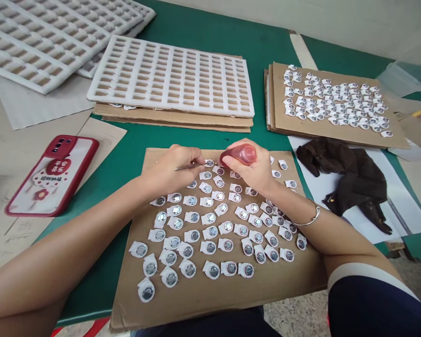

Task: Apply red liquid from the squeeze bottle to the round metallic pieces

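My left hand (177,168) is closed on thin metal tweezers (189,167), whose tip is close to a small white tab with a round silver disc (209,163). In my right hand (257,166) is a squeezed red bottle (241,154), its narrow end pointing left and down; the nozzle tip is hard to make out. Both hands are over the far part of a brown cardboard sheet (182,309). Several white tabs with silver discs, such as one near the front left (147,292), lie on it in loose rows.
Behind stands a white slotted tray (171,75) on cardboard, with more trays (45,37) at back left. A red-edged phone (52,175) lies left. At right are a cardboard stack with tabs (337,126), dark cloth (361,182), a clear box (407,77) and part of another person's hand.
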Demonstrator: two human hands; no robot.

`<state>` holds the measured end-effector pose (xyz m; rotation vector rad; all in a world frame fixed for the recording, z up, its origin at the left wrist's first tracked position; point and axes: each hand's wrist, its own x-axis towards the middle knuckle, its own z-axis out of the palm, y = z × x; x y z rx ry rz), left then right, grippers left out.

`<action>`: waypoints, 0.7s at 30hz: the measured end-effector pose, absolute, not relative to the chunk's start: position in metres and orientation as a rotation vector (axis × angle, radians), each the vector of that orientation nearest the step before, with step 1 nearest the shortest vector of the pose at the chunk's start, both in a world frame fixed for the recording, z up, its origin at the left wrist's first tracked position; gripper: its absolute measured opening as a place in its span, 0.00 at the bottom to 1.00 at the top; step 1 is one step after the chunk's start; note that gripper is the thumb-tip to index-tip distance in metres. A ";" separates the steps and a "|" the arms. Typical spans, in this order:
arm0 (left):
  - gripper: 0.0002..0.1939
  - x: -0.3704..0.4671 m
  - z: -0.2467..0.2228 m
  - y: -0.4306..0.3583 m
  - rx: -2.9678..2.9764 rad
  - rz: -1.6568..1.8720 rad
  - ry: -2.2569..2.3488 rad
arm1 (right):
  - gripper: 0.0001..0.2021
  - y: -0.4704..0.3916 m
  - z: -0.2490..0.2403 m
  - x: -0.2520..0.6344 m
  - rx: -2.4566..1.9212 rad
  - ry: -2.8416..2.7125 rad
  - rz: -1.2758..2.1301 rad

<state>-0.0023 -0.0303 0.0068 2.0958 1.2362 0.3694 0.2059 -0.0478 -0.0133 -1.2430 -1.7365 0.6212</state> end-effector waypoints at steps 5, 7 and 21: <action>0.08 -0.002 0.008 -0.031 2.099 0.362 1.265 | 0.11 -0.049 -0.012 0.206 -1.247 -1.748 0.628; 0.08 -0.002 0.008 -0.032 2.112 0.369 1.280 | 0.11 -0.049 -0.012 0.206 -1.244 -1.751 0.634; 0.07 -0.003 0.007 -0.031 2.120 0.385 1.249 | 0.09 -0.048 -0.013 0.206 -1.220 -1.751 0.642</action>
